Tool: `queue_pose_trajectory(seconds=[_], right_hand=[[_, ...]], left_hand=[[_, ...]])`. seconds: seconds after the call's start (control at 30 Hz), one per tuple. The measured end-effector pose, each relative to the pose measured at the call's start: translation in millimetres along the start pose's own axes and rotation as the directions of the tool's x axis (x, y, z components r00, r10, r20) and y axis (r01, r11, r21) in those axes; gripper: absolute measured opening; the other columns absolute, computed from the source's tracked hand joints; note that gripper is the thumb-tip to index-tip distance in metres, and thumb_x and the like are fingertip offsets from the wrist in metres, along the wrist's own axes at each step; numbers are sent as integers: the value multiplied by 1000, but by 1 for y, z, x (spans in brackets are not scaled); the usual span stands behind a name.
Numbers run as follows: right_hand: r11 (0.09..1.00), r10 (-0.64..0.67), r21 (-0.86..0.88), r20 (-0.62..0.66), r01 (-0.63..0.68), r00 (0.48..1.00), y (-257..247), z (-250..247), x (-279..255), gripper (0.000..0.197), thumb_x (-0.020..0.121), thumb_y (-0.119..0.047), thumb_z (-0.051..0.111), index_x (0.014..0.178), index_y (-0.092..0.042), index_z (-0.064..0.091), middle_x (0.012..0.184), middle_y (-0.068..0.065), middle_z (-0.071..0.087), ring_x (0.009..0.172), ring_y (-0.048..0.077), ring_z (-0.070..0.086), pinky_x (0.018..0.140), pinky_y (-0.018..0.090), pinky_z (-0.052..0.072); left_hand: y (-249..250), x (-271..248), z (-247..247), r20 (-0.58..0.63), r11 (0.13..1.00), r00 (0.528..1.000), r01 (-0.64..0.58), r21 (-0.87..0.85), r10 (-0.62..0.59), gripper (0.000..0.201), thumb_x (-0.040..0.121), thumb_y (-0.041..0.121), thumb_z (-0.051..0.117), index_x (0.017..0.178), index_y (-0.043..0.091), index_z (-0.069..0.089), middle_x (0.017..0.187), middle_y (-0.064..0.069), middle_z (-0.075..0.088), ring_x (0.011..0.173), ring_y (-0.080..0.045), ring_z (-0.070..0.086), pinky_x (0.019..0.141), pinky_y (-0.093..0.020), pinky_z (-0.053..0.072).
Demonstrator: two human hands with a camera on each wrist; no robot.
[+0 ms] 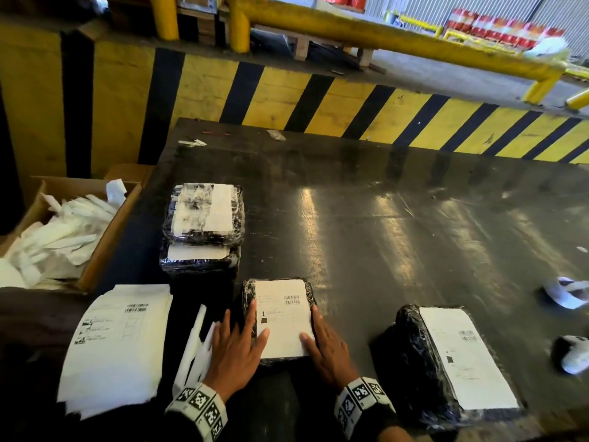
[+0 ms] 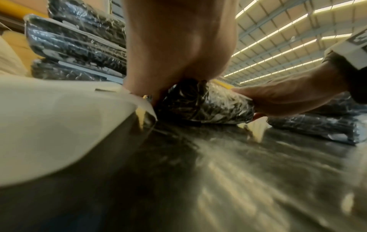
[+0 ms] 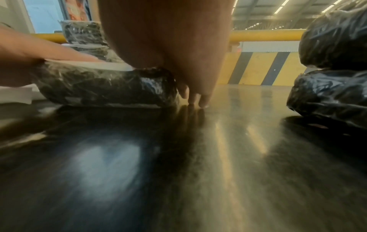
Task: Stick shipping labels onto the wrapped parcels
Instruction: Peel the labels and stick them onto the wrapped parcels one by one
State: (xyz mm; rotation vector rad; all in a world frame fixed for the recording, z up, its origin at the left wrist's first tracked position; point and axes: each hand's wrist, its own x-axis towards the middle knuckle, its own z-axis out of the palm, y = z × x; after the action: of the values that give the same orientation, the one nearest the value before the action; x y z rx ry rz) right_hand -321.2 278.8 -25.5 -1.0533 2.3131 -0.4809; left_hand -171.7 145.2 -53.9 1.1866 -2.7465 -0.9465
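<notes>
A black film-wrapped parcel (image 1: pixel 247 301) lies at the near edge of the dark table (image 1: pixel 382 218), with a white shipping label (image 1: pixel 283 317) on its top. My left hand (image 1: pixel 237 342) lies along its left side, fingers straight, thumb pressing the label's lower left. My right hand (image 1: pixel 325 346) flanks the right side, thumb on the label's lower right corner. In the right wrist view the right hand's fingers (image 3: pixel 200 95) point straight down and touch the table beside the parcel (image 3: pixel 103 87). The left wrist view shows the parcel (image 2: pixel 208 106) between both hands.
A stack of labelled parcels (image 1: pixel 204 218) stands behind. Another labelled parcel (image 1: pixel 446 362) lies to the right. Label sheets (image 1: pixel 118 342) and white backing strips (image 1: pixel 194 342) lie left of my hands. A cardboard box of strips (image 1: pixel 63 231) sits off the table's left. Crumpled scraps (image 1: pixel 570 291) lie far right.
</notes>
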Motion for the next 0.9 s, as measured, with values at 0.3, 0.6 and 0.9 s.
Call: queue_pose_trajectory(seconds=[0.3,0.6,0.9], right_hand=[[927,-140,340,-79,159,987,7,3,-3,62,97,-35,43,142,-32,1,156,-5,18,142,10,20,112,17,14],[797,-266,428,-384,426,884,23,-68,-54,73,85,-61,46,145,-27,23,154,-3,28,141,4,23,116,26,22],[818,-221,379,-488,433,844,134,-182,-128,58,93,-19,55,145,-22,28,142,-9,41,128,0,41,107,15,34]], left_hand=[[4,-5,10,-74,994,997,-7,-114,-2,84,61,82,-25,135,44,-30,160,4,-1,142,-9,-18,114,-36,-18],[97,-50,-9,-310,916,950,-141,-376,19,66,83,65,17,140,51,-12,156,8,18,141,-2,7,119,-37,-3],[265,-82,35,-362,817,923,-308,-487,132,61,95,48,36,140,53,-5,153,4,30,133,-14,38,112,-41,33]])
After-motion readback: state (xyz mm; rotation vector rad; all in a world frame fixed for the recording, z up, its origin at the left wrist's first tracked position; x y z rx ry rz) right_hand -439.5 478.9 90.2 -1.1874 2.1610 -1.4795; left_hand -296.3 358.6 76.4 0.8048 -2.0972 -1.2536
